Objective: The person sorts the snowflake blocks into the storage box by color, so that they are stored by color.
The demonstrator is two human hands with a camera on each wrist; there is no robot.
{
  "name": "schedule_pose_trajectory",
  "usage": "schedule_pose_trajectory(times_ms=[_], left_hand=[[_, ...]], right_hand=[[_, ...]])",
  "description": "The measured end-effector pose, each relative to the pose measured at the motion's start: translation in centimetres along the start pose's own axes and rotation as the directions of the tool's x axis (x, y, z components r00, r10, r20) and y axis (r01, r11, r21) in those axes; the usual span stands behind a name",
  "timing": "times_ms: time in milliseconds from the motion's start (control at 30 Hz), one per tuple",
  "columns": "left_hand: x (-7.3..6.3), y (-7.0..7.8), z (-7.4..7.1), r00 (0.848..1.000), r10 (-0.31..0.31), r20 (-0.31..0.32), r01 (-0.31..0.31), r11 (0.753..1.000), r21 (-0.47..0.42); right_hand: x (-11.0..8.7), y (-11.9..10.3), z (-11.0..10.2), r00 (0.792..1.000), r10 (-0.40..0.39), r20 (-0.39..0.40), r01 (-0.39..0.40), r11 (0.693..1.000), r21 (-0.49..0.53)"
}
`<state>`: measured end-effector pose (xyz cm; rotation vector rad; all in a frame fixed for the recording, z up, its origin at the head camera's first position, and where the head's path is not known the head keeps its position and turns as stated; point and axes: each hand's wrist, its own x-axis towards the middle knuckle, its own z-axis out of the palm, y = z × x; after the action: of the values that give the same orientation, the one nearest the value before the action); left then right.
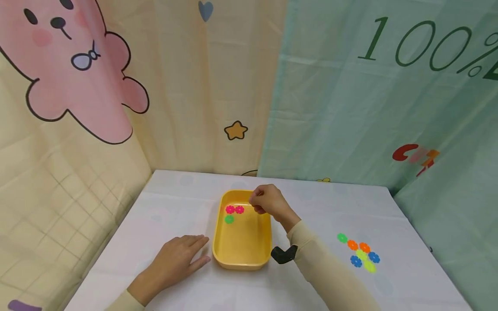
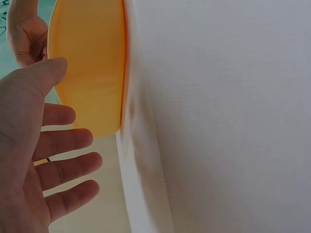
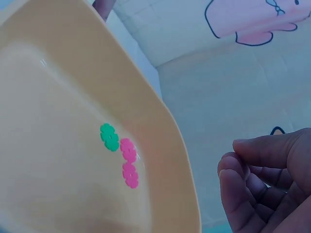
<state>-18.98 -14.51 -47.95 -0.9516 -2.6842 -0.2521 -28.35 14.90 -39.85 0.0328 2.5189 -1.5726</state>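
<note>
A yellow tray [image 1: 242, 258] lies on the table. Two pink flower-shaped pieces [image 1: 235, 209] and one green flower-shaped piece [image 1: 229, 219] are inside, near its far left corner; the right wrist view shows the same pink pieces [image 3: 129, 163] and green piece [image 3: 109, 137]. My right hand [image 1: 270, 202] is over the tray's far right corner, fingers curled and thumb against the index finger. No piece shows between those fingertips. Beside the tray's left wall, my left hand [image 1: 175, 260] has its fingers extended and holds nothing.
Several flower-shaped pieces [image 1: 362, 255] in green, orange, yellow and blue lie in a loose cluster on the white-covered table [image 1: 179, 194], right of my right forearm. A black strap piece [image 1: 284, 255] sits at the right wrist. Printed curtains [image 1: 218, 86] stand behind and at the sides.
</note>
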Motion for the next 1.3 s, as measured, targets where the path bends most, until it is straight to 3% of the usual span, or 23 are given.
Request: schedule_pose_trajectory(times_ms=[300,700,933,1300], left_hand=[[-0.3,0.1,0.1,0.999,-0.025,0.020,0.025,0.999,-0.026],[-0.3,0.2,-0.2,0.999,-0.037,0.029,0.038,0.999,-0.032],[-0.2,0.1,-0.3,1.000,-0.016,0.013,0.017,0.999,-0.029],[-0.2,0.1,-0.2,1.000,-0.025,0.012,0.025,0.999,-0.022]], right_hand=[[-2.1,1.8,-3.5,0.996,0.037,-0.084,-0.036,0.999,0.008],[-5.5,7.5,-9.8,0.981,0.051,-0.186,-0.054,0.998,-0.013],[-7.4,10.4,-12.7,0.969,0.099,-0.226,-0.110,0.993,-0.036],[-9.9,14.0,-18.5,0.928,0.203,-0.311,-0.220,0.975,-0.017]])
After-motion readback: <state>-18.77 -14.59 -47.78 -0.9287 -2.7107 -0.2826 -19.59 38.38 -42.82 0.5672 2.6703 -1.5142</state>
